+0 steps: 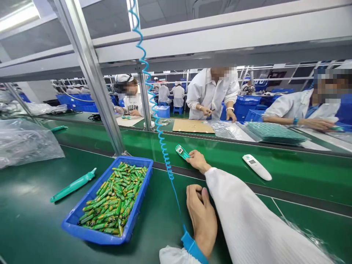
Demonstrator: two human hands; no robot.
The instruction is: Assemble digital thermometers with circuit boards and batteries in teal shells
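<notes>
My right hand (pixel 197 161) reaches across to the green belt and grips the lower end of a teal thermometer housing (pixel 181 151) between thumb and fingers. A small display and circuit board show in its open face. Nearer to me, my left hand (pixel 202 216) rests on the green bench with its fingers curled inward; whatever they may hold is hidden. A blue strap (pixel 194 247) circles that wrist. To its left stands a blue tray (pixel 137 220) full of green and gold batteries (pixel 115 198). A closed white thermometer (pixel 257 167) lies on the belt to the right.
A coiled blue cord (pixel 162 146) hangs down to the wrist strap. Left of the tray lies a teal tool-like piece (pixel 73 186), with a plastic bag (pixel 27 141) beyond. A metal post (pixel 93 73) rises behind the tray. Co-workers (pixel 213 91) work across the belt.
</notes>
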